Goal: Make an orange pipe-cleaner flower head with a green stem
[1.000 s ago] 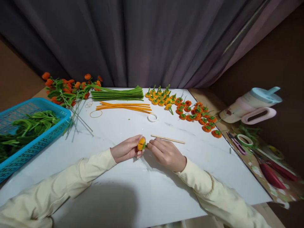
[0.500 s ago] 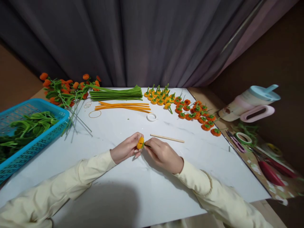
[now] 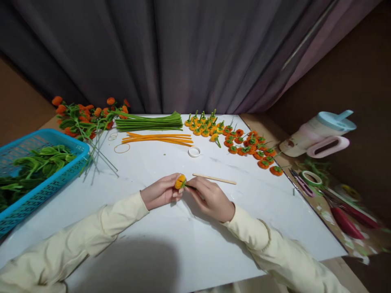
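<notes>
A small yellow-orange flower (image 3: 180, 182) with a green base is held above the white table by my left hand (image 3: 161, 191), its fingers closed round the flower's left side. My right hand (image 3: 210, 197) pinches the green stem (image 3: 190, 186) on the flower's right, close to the base. Just beyond my right hand lies a thin wooden stick (image 3: 214, 178). A white ring (image 3: 194, 151), like a roll of tape, rests farther back.
Orange stems (image 3: 157, 139) and green stems (image 3: 149, 122) lie at the back. Yellow flower heads (image 3: 205, 131) and orange ones (image 3: 251, 141) stand right of them. A blue basket (image 3: 81, 151) of leaves is left; a tumbler (image 3: 308, 136) and red-handled pliers (image 3: 346, 223) are right.
The flower has turned slightly between my hands, and more of the stem shows beside my right fingertips. Both hands stay nearly in place, while the whole view has shifted a little.
</notes>
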Demonstrator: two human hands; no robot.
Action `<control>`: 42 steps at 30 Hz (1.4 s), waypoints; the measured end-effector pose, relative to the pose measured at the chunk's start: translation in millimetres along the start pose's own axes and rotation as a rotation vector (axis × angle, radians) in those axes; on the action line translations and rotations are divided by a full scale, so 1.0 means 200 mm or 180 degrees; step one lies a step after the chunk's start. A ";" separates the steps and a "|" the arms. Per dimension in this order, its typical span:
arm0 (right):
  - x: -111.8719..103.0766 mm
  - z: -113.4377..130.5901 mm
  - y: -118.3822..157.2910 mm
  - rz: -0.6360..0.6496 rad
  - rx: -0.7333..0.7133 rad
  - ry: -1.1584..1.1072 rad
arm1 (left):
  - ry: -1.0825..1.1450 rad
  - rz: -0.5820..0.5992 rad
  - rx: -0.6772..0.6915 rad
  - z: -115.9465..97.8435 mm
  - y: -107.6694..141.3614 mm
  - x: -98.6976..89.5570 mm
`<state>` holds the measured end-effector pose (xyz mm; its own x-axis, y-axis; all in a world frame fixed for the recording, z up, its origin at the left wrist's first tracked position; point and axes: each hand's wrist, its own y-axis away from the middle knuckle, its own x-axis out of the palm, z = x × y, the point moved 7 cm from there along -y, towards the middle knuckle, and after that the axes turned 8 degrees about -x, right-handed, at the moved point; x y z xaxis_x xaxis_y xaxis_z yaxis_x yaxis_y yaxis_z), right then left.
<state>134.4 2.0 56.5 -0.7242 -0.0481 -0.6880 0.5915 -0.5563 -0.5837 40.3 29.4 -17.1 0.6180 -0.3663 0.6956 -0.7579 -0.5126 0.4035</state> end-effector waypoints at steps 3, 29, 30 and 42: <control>0.00 0.00 0.01 -0.0076 -0.0112 -0.0092 | 0.0035 0.0111 -0.0294 0.03 -0.01 0.00; 0.02 -0.06 0.02 -0.0257 0.0263 -0.0749 | -0.0983 -0.0247 -0.0013 0.03 -0.01 0.03; 0.03 -0.07 0.03 -0.0277 0.0292 -0.0723 | -0.1008 -0.0276 0.0003 0.03 -0.01 0.03; 0.05 -0.07 0.04 -0.0168 0.0414 -0.0625 | -0.1271 -0.0463 0.0088 0.04 0.00 0.02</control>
<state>136.3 9.1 38.2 -0.8155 -0.1696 -0.5534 0.5095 -0.6640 -0.5473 43.5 22.2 -18.4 0.7547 -0.5577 0.3455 -0.6542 -0.6000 0.4605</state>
